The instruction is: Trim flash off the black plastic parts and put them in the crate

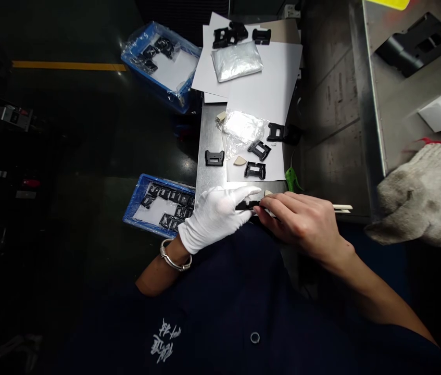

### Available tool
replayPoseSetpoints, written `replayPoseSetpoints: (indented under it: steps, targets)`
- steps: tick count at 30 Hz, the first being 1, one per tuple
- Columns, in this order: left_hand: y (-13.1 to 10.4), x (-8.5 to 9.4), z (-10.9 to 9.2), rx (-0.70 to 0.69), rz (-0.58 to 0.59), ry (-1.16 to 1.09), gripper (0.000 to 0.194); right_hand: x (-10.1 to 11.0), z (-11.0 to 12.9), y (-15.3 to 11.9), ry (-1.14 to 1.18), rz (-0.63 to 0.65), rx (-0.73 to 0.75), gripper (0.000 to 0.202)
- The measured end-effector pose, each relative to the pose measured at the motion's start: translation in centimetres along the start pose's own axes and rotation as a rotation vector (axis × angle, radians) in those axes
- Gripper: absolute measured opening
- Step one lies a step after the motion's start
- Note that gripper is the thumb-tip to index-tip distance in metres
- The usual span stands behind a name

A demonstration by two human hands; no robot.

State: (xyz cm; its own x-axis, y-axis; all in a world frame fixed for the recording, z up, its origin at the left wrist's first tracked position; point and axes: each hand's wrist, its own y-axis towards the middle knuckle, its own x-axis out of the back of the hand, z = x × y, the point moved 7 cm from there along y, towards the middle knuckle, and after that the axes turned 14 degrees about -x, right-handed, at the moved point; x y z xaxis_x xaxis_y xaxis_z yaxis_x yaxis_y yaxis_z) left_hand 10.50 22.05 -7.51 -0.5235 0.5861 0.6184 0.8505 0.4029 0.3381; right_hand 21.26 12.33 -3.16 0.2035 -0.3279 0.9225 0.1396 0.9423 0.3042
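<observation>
My left hand (pixel 214 213), in a white glove, is closed round a small black plastic part (pixel 248 205) just in front of my body. Bare and curled, my right hand (pixel 302 221) grips a slim cream-coloured tool (pixel 343 208). One end of this tool sticks out past the back of the hand; its working end is hidden. The right fingertips meet the black part. Just beyond my hands lie more black plastic frames (pixel 255 170), one of them (pixel 214 158) on bare metal, and a beige wedge-shaped piece (pixel 239 161).
Blue bins (pixel 136 200) (pixel 153 78) lined with clear film hold black parts at the left. White sheets (pixel 282 67) carry a plastic bag pack (pixel 238 61) and crumpled film (pixel 243 127). A green-handled tool (pixel 292 179) lies by a metal wall. A grey-white glove (pixel 431 192) is at right.
</observation>
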Motion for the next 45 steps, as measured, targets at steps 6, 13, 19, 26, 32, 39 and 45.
replayPoseSetpoints:
  steps: [6,13,19,26,32,39,45]
  targets:
    - [-0.01,0.01,0.08,0.008,-0.024,-0.062,0.041,-0.1,0.21,-0.11,-0.041,-0.008,0.025,0.016]
    - [0.13,-0.14,-0.04,0.008,0.022,-0.042,0.041,-0.11,0.13,-0.07,-0.005,0.001,-0.004,0.017]
    - [0.04,-0.22,-0.04,0.001,0.033,-0.039,0.044,-0.25,0.19,0.03,-0.042,-0.01,0.007,0.018]
    - [-0.06,-0.2,0.01,-0.007,0.008,-0.057,0.044,-0.4,0.35,0.02,-0.08,-0.049,0.047,0.018]
    - [-0.24,-0.35,0.35,0.016,0.013,-0.015,0.051,-0.53,0.45,0.08,-0.122,-0.06,0.05,0.021]
    - [-0.13,-0.22,0.01,-0.082,-0.009,0.014,0.047,-0.39,0.63,0.27,-0.143,-0.1,0.081,0.016]
    - [0.24,0.1,-0.09,-0.082,-0.034,-0.004,0.049,-0.37,0.66,0.45,-0.163,-0.124,0.103,0.013]
